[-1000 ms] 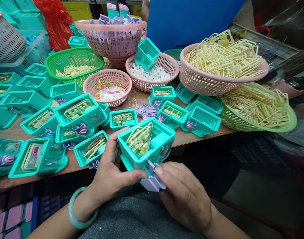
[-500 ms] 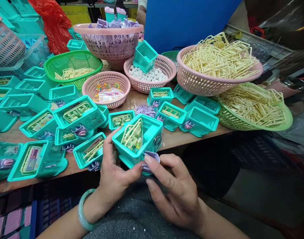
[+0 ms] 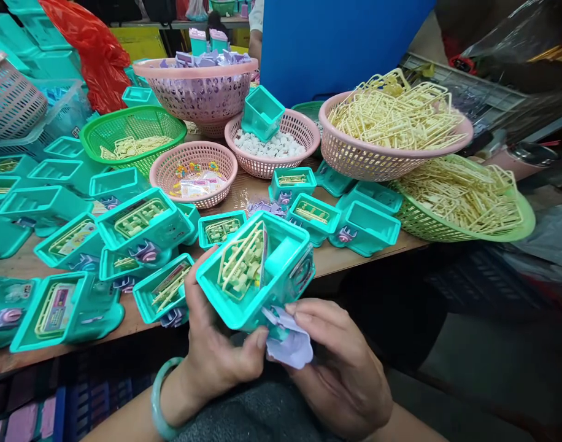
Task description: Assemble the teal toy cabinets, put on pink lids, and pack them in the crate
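Observation:
My left hand (image 3: 226, 337) is wrapped round the left side and underside of a teal plastic box (image 3: 276, 301), tilted with its open top toward me. Inside the box lie cream plastic part frames (image 3: 242, 264) and what looks like a printed card or packet on edge. Between the fingers and thumb of my right hand (image 3: 340, 356) is a lilac plastic piece (image 3: 294, 345) with a scalloped edge, against the box's near lower side. Whether it is joined to the box I cannot tell. The right fingertips partly cover it. A jade-coloured bangle circles my left wrist.
More teal boxes (image 3: 138, 215), several with cream frames inside, crowd the table's left. Behind stand pink baskets of white pieces (image 3: 272, 147), small packets (image 3: 200, 184) and lilac parts (image 3: 207, 59). Cream frames fill a pink basket (image 3: 396, 116) and a green one (image 3: 465, 196) at right.
The box has come closer and tipped, showing more of its side. The lilac piece has turned so its broad scalloped face shows, and my right hand has shifted slightly lower with it.

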A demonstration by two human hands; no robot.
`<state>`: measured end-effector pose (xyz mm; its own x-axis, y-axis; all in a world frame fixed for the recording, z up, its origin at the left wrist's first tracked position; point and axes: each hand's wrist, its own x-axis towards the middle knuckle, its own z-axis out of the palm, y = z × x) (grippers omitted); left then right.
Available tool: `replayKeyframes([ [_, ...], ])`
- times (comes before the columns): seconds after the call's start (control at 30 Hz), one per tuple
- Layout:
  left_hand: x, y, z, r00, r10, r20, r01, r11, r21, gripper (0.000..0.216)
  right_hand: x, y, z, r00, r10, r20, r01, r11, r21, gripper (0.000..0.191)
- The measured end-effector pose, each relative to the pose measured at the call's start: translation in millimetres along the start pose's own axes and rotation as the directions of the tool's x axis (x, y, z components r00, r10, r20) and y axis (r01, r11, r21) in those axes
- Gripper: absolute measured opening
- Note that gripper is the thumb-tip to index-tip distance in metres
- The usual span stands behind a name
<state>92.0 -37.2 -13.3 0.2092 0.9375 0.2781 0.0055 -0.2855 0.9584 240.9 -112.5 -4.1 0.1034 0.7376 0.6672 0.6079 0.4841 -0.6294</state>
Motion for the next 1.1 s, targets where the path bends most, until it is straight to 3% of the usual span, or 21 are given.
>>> replayKeyframes([
  [0.2,2,1,-2,0.999,0.013,0.043,-0.014,1.000,0.017,0.088,-6,0,9,0.991,0.109,-0.074,-0.105,0.993,0.046,0.042],
  [0.33,1,0,-5,0.995,0.078,0.055,-0.081,0.995,0.052,0.084,-3,-2,12,0.995,0.042,-0.091,-0.044,0.999,-0.018,0.042],
  [0.57,-7,-1,-11,0.989,0.061,0.136,-0.066,0.997,0.035,0.085,-4,-2,9,0.994,-0.058,-0.092,0.055,0.998,-0.043,0.038],
  [0.7,-6,0,-7,0.989,0.087,0.117,-0.092,0.995,0.040,0.083,-10,0,12,0.990,-0.071,-0.119,0.062,0.995,-0.082,0.040],
  [0.87,0,-6,-6,0.947,0.280,0.160,-0.288,0.957,0.030,0.092,-20,8,23,0.972,-0.090,-0.216,0.082,0.996,-0.043,0.045],
  [1.1,-1,-12,-10,0.949,0.264,0.170,-0.278,0.958,0.065,0.086,-20,11,25,0.980,-0.068,-0.186,0.060,0.997,-0.049,0.041],
])
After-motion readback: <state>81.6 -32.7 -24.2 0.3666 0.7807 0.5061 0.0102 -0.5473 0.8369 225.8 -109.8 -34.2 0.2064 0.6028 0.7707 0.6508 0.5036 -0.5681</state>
